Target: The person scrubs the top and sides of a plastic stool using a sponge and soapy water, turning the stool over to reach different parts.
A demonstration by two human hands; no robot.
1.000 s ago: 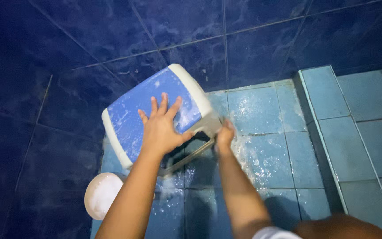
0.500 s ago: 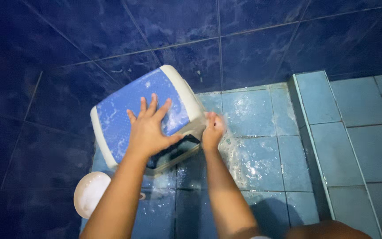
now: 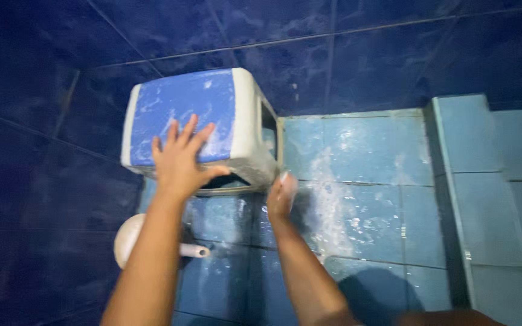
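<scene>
The blue-topped white plastic stool [image 3: 203, 130] is tipped on its side against the far dark-blue wall, mid-wash by the look of it. Left hand [image 3: 181, 160] lies spread flat on its seat, grip released; right hand [image 3: 281, 194] curls at its lower rim, grip unclear. A white round dipper [image 3: 129, 240] sits near-left, contents hidden.

No packages, labels, signs or screens show here. Around the tilted blue-and-white stool [image 3: 203, 130] there are only plain blue tiles, unmarked.
</scene>
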